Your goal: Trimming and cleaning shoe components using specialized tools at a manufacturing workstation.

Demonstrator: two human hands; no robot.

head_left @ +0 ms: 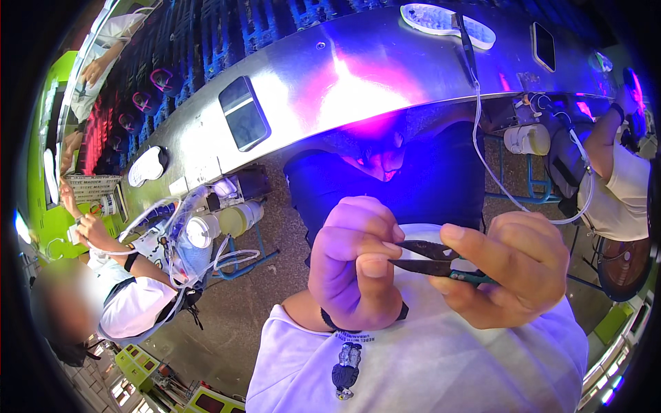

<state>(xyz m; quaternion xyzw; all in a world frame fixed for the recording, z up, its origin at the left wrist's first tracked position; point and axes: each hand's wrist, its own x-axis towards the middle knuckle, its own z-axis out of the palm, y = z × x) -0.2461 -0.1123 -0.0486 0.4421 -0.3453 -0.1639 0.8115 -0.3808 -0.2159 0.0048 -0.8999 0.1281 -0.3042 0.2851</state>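
My right hand (pixel 520 272) grips a small pair of thread snips (pixel 434 260) with dark blades and a green handle, the blades pointing left. My left hand (pixel 358 272) is curled into a loose fist right at the blade tips, thumb and forefinger pinched together; whatever is pinched there is too small to see. Both hands are held close in front of my white shirt (pixel 427 365), above my lap.
A shiny metal workbench (pixel 344 82) runs across the top, carrying a dark phone (pixel 243 113), a second phone (pixel 544 45) and a white shoe sole (pixel 441 22) with a tool lying on it. One person sits at left, another at right. A white hose (pixel 482 151) hangs from the bench.
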